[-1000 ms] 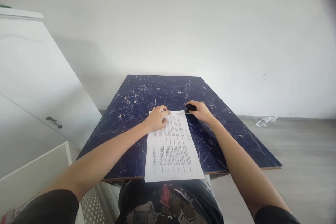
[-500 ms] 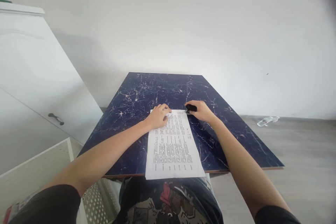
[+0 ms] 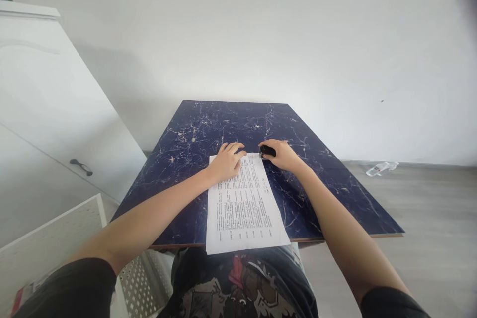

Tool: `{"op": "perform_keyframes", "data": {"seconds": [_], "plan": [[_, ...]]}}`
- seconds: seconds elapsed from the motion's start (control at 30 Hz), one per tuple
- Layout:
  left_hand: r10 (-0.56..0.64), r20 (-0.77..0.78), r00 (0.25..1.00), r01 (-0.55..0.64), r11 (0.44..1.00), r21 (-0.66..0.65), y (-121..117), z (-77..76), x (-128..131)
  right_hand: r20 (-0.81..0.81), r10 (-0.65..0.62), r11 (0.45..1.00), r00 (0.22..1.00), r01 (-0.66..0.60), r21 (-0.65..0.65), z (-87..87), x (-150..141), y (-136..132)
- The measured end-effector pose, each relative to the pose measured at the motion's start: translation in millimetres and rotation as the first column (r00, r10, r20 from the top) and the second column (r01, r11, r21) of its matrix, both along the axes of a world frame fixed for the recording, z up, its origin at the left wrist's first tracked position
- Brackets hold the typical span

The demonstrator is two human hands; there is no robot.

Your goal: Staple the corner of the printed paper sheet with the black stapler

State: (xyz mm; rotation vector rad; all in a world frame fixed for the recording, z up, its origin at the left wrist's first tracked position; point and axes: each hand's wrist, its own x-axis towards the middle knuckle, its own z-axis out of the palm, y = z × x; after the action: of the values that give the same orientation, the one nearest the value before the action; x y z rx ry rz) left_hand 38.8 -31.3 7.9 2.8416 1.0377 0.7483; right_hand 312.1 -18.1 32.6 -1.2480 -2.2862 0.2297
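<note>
A printed sheet of paper (image 3: 244, 213) lies on the dark blue marbled table (image 3: 238, 121), its near end hanging slightly past the front edge. I cannot tell whether more sheets lie beneath it. My left hand (image 3: 226, 163) rests flat on its upper left part, fingers spread. In my right hand (image 3: 283, 155) is a small black stapler (image 3: 267, 151), gripped between thumb and fingers. The stapler's front end meets the paper's far right corner. Whether its jaws are pressed together is too small to make out.
A white cabinet (image 3: 55, 94) with a dark handle stands to the left. Below it is a white perforated basket or rack (image 3: 139, 283). A clear plastic item (image 3: 380, 169) lies on the floor by the wall at right.
My right hand has shifted slightly left with the stapler, bringing it further over the paper's corner. The fingers of my left hand have spread slightly; the paper has barely moved.
</note>
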Motion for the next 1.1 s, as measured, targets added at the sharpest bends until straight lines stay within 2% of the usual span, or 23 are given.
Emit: {"op": "perform_keyframes", "data": {"seconds": [0.07, 0.13, 0.27, 0.43, 0.73, 0.93, 1.1], "plan": [[-0.063, -0.035, 0.997, 0.062, 0.998, -0.018, -4.1, -0.6, 5.9, -0.004, -0.008, 1.0, 1.0, 0.008, 0.0, 0.0, 1.6, 0.6], [-0.114, -0.098, 0.989, 0.105, 0.99, -0.094, -6.4, -2.9, 11.1, -0.012, 0.0, 1.0, 1.0, 0.0, 0.007, -0.4, 1.9, 0.9], [-0.144, -0.187, 0.972, 0.101, 0.97, -0.223, -4.6, -7.4, 15.1, -0.028, 0.031, 0.999, 0.999, -0.031, 0.023, -1.1, -0.1, 0.5], [-0.181, -0.201, 0.963, 0.118, 0.95, -0.29, -2.4, -5.4, 15.2, -0.041, 0.045, 0.998, 0.998, -0.043, 0.034, 1.5, -2.5, -1.4], [-0.175, -0.201, 0.964, 0.095, 0.931, -0.353, -7.8, 1.2, 22.7, -0.063, 0.077, 0.996, 0.995, -0.074, 0.044, 0.9, -9.7, -2.6], [-0.117, -0.136, 0.984, 0.075, 0.958, -0.275, -5.6, 1.4, 19.6, -0.059, 0.074, 0.997, 0.996, -0.074, 0.008, 5.0, -8.5, -3.3], [-0.147, -0.175, 0.974, 0.09, 0.951, -0.296, -2.2, -1.3, 18.1, -0.047, 0.028, 1.0, 0.999, -0.028, -0.005, 7.8, -2.4, -1.4]]}}
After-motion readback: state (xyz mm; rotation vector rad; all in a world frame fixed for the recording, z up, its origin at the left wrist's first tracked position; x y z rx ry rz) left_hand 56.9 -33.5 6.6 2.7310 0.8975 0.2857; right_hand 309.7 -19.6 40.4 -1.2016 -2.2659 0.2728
